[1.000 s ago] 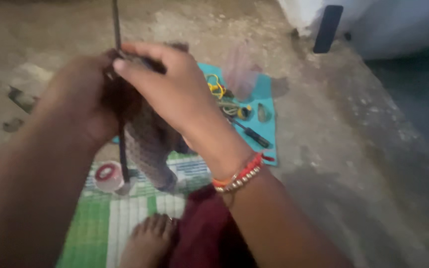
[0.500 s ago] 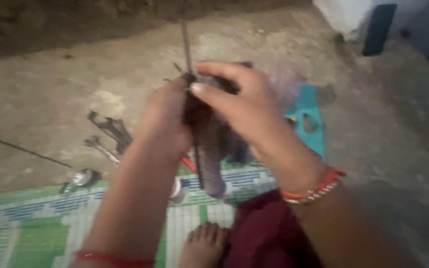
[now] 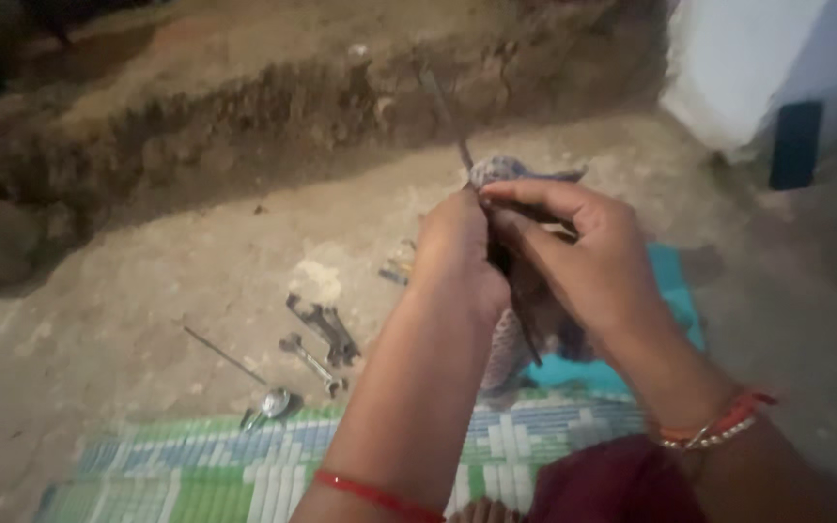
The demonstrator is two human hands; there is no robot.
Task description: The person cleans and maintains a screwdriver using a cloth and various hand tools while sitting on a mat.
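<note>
I have both hands together at chest height: my left hand and my right hand are clamped on a thin, dark metal rod wrapped in a limp, patterned grey cloth. The rod's bare end sticks up past my fingers. Below, flat steel wrenches lie on the rough dirt floor beside a woven green checked mat
</note>
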